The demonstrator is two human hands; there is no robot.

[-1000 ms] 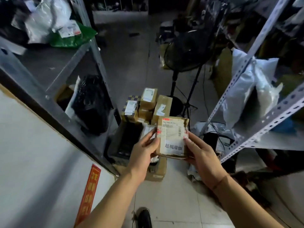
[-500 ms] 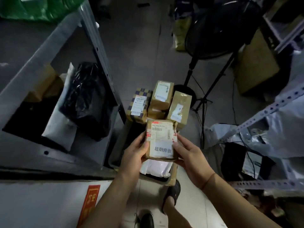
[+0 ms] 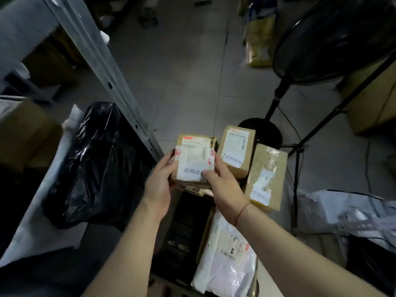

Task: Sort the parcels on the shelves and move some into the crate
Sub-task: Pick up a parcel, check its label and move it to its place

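Black bag (image 3: 94,159) lies on the left shelf (image 3: 32,221). Left hand (image 3: 159,181) and right hand (image 3: 222,185) grip a labelled box (image 3: 194,159) from both sides above the crate (image 3: 184,228); two boxes (image 3: 235,151) stand right.

Single head-worn wide-angle view, looking steeply down and forward. Both forearms enter from bottom edge, close to lens, reaching frame centre. Floor (image 3: 182,67) fills upper centre; shelf upright (image 3: 100,67) slants across upper left. No second view.
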